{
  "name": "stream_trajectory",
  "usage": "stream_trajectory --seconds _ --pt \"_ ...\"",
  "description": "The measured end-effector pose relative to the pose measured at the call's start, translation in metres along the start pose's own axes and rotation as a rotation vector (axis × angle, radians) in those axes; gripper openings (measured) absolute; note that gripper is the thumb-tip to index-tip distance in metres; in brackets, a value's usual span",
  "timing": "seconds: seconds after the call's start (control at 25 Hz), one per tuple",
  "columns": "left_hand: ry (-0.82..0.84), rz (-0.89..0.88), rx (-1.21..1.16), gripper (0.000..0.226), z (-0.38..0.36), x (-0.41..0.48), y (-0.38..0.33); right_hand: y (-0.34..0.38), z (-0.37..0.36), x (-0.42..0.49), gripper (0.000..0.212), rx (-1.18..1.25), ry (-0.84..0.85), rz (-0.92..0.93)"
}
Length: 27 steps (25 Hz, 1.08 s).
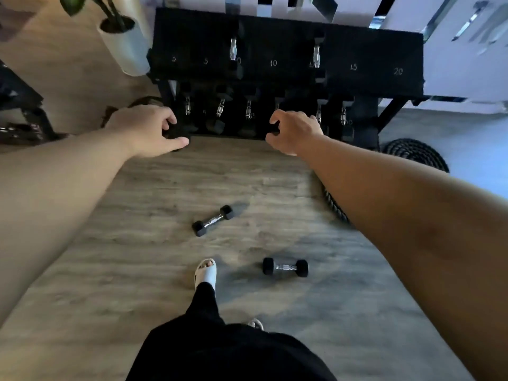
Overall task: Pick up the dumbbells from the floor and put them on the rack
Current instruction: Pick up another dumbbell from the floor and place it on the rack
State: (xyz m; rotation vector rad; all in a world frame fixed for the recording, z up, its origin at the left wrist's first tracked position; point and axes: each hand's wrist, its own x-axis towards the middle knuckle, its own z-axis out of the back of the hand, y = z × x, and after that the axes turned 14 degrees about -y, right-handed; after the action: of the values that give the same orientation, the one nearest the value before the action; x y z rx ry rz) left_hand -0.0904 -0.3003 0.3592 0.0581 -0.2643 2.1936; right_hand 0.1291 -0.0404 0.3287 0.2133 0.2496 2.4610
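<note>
Both bare forearms are stretched forward and slightly inward from the lower corners of the view, with the elbows nearly straight. The left hand is held palm down, its fingers curled over and its thumb extended to the right along the lower edge. The right hand is likewise turned palm down, with the fingers bent and the thumb tucked toward the left. Whether anything is gripped in either hand cannot be told, as the fingertips are lost against dark shapes. One leg in dark trousers is set forward, and a pale slipper is worn on its foot.
</note>
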Motion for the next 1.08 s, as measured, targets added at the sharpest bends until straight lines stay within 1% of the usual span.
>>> stream_trajectory --seconds 0.16,0.32,0.52,0.76,0.84,1.08 --pt "0.06 -0.03 0.032 0.066 -0.039 -0.022 0.02 0.019 -0.049 -0.014 0.054 -0.006 0.063 -0.003" --pt "0.11 -0.047 0.058 0.067 -0.078 -0.032 0.052 0.049 -0.112 -0.023 0.057 -0.036 0.107 0.053" --pt "0.194 -0.038 0.049 0.068 -0.129 -0.016 0.099 0.085 -0.176 0.007 0.058 -0.018 0.197 0.087" --pt "0.247 0.03 0.009 0.08 -0.202 0.025 0.152 0.1 -0.253 0.056 0.06 -0.055 0.273 0.105" --pt "0.256 0.046 -0.003 0.081 -0.236 0.041 0.169 0.097 -0.291 0.071 0.06 -0.063 0.293 0.114" --pt "0.332 0.1 -0.141 0.073 -0.369 0.073 0.197 0.069 -0.426 0.126 0.06 -0.095 0.373 0.181"
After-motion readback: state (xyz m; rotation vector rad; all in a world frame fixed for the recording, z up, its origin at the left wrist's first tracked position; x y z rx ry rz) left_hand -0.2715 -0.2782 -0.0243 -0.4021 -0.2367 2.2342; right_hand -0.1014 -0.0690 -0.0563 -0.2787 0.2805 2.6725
